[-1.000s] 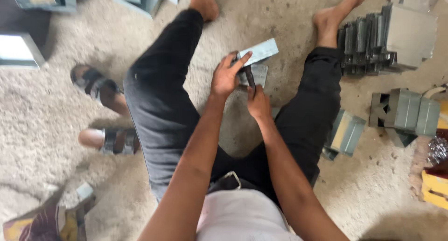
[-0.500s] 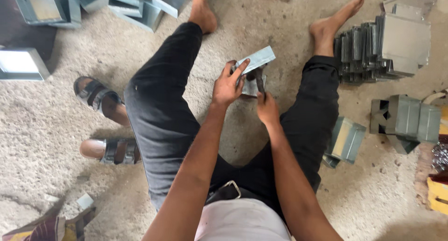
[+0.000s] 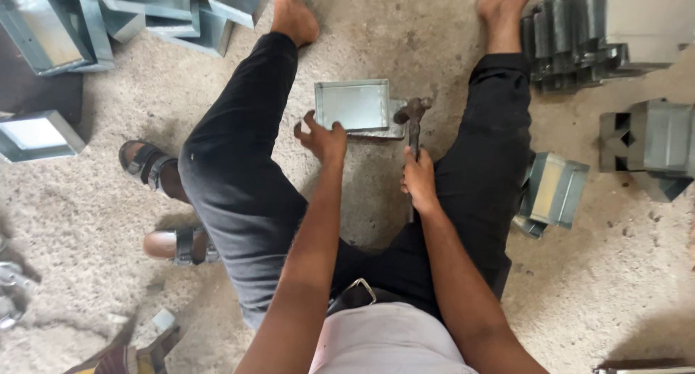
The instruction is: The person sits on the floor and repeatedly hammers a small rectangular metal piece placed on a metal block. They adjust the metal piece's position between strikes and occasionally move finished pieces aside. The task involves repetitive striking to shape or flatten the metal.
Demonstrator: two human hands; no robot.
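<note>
I sit on a concrete floor with my legs spread in black trousers. A shallow sheet-metal tray [image 3: 353,104] lies flat on the floor between my knees. My left hand [image 3: 322,136] grips its near left edge. My right hand [image 3: 420,180] is closed around the handle of a hammer [image 3: 413,117], whose dark head rests at the tray's right edge.
Folded sheet-metal boxes are stacked at the top left [image 3: 43,34] and top right [image 3: 579,34]. More metal pieces lie at the right [image 3: 655,146] and beside my right thigh [image 3: 554,189]. Another person's sandalled feet [image 3: 156,167] stand at the left.
The tray was held up and tilted in my left hand; it now lies flat on the floor. My right hand has brought the hammer head to the tray's right edge.
</note>
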